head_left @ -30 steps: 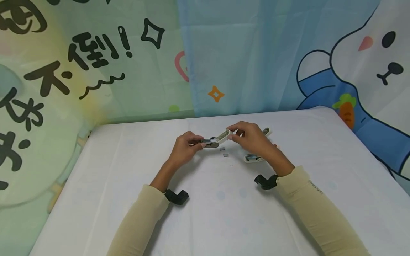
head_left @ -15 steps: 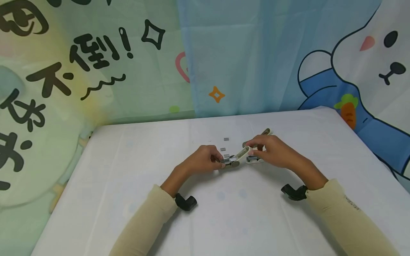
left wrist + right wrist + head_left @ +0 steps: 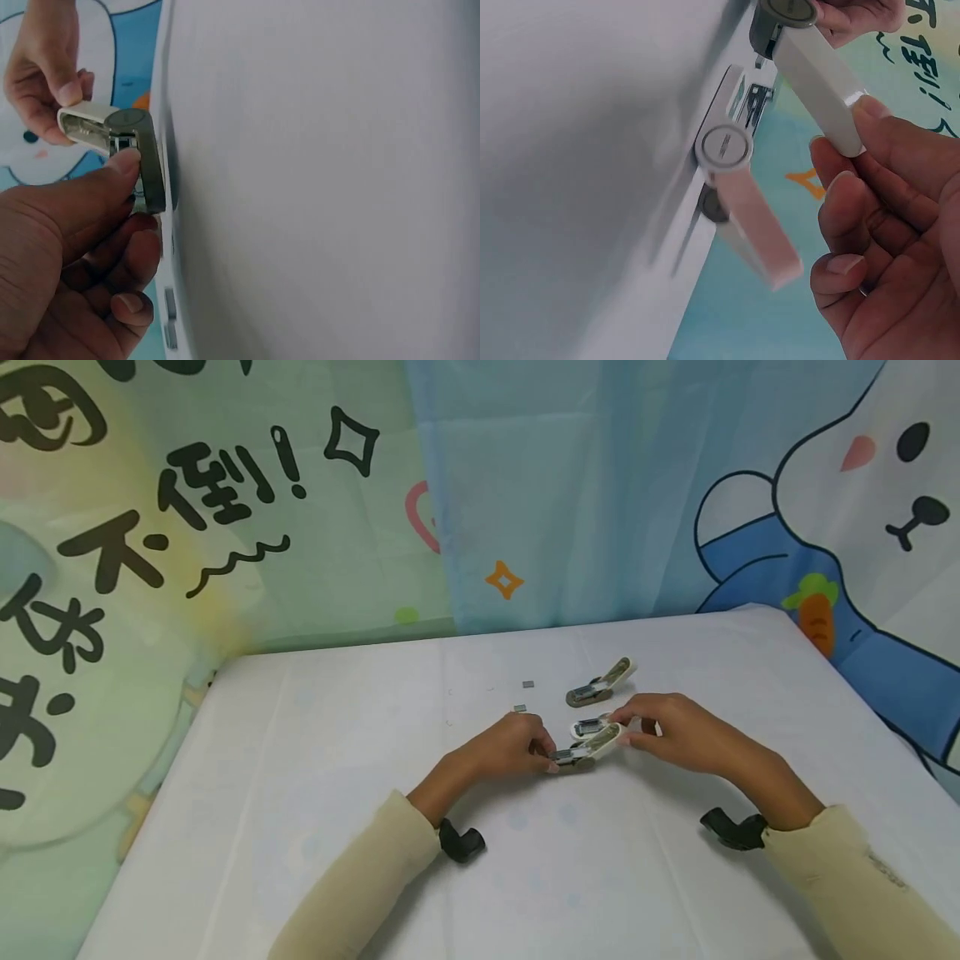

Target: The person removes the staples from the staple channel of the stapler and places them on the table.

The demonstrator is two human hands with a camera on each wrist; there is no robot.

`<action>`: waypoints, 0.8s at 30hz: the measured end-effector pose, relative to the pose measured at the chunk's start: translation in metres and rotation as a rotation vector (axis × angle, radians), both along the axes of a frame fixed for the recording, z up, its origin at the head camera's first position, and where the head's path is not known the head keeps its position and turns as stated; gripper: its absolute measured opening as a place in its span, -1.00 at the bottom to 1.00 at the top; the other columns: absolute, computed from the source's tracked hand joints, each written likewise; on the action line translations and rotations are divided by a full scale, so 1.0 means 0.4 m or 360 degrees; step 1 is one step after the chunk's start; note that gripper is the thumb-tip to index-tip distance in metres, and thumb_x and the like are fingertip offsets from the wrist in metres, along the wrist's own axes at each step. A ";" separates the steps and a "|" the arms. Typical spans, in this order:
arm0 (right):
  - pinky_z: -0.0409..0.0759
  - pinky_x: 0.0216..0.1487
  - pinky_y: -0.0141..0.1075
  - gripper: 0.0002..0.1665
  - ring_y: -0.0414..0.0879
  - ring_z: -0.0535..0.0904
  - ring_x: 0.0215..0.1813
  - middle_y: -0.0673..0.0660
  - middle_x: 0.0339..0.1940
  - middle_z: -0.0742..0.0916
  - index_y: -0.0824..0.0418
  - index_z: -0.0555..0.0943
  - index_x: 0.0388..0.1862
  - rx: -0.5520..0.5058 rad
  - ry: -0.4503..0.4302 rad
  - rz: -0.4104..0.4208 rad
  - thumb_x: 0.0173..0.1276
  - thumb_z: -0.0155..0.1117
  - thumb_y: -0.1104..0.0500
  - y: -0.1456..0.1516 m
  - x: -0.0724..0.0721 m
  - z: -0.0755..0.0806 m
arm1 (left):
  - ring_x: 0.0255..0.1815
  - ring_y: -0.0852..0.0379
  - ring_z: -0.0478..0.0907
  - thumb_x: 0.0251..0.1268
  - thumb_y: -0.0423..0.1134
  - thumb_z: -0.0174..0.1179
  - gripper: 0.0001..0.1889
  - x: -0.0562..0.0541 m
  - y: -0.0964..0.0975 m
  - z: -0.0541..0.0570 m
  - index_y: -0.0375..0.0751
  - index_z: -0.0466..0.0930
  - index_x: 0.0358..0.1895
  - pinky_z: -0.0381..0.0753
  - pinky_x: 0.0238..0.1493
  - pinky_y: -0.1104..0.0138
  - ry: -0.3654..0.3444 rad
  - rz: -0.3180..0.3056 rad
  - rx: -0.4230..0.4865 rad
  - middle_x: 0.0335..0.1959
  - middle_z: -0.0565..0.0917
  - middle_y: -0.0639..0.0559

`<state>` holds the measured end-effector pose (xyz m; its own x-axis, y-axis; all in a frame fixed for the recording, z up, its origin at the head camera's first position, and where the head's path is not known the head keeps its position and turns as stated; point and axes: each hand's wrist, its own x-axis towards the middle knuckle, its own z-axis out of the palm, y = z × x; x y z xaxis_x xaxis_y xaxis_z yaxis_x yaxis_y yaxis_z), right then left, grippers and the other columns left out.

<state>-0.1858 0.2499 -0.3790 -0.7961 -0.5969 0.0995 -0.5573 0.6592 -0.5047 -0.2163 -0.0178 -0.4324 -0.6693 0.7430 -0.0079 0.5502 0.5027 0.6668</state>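
Between my hands is a small stapler (image 3: 588, 748) with a grey base and a white top arm, swung open at its hinge. My left hand (image 3: 502, 747) pinches the base end; in the left wrist view its thumb lies over the metal staple channel (image 3: 126, 141). My right hand (image 3: 682, 731) pinches the tip of the white arm (image 3: 825, 94) between thumb and finger. Just behind it, partly hidden, lies a second open stapler (image 3: 588, 727) with a white base and, in the right wrist view, a pink arm (image 3: 757, 225). Farther back is a third open stapler (image 3: 600, 683), grey and white.
Two little grey staple strips (image 3: 528, 684) lie on the white-covered table (image 3: 360, 710), behind and left of the staplers. A printed cloth (image 3: 525, 485) hangs behind the table's far edge. Each wrist wears a black mount (image 3: 461, 842).
Both hands have carried the open stapler rightward and nearer to me, to just in front of the white-based one. The third stapler has come into full view; the nearest staple strip is now hidden.
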 end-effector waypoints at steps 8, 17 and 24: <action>0.45 -0.45 -0.36 -0.61 -0.18 0.43 -0.37 0.09 -0.17 0.69 0.31 0.65 0.03 0.0123 -0.0025 -0.0114 0.18 0.43 0.33 0.038 0.020 0.014 | -0.32 0.34 0.49 0.18 -0.24 0.41 -0.82 0.014 0.060 0.005 -0.24 0.71 -0.21 0.45 -0.29 0.56 0.0061 0.0009 -0.0101 -0.32 0.58 0.14; 0.46 -0.48 -0.36 -0.63 -0.19 0.44 -0.39 -0.03 -0.31 0.65 0.34 0.64 0.01 0.0176 -0.0198 -0.0118 0.21 0.43 0.31 0.050 0.017 -0.005 | -0.30 0.35 0.46 0.18 -0.15 0.41 -0.76 0.017 0.077 -0.002 -0.20 0.71 -0.17 0.43 -0.26 0.54 0.0073 -0.0039 -0.0239 -0.32 0.55 0.17; 0.50 -0.40 -0.33 -0.62 -0.17 0.47 -0.34 0.04 -0.22 0.69 0.38 0.64 0.03 0.0311 -0.0199 -0.0123 0.26 0.39 0.25 0.044 0.018 0.014 | -0.30 0.35 0.47 0.20 -0.14 0.39 -0.77 0.016 0.067 0.002 -0.20 0.71 -0.17 0.44 -0.26 0.54 0.0021 -0.0048 -0.0195 -0.33 0.56 0.18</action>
<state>-0.1785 0.2675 -0.3734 -0.8391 -0.5319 -0.1138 -0.4426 0.7894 -0.4254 -0.2098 0.0089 -0.4318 -0.6473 0.7568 -0.0910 0.5746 0.5629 0.5942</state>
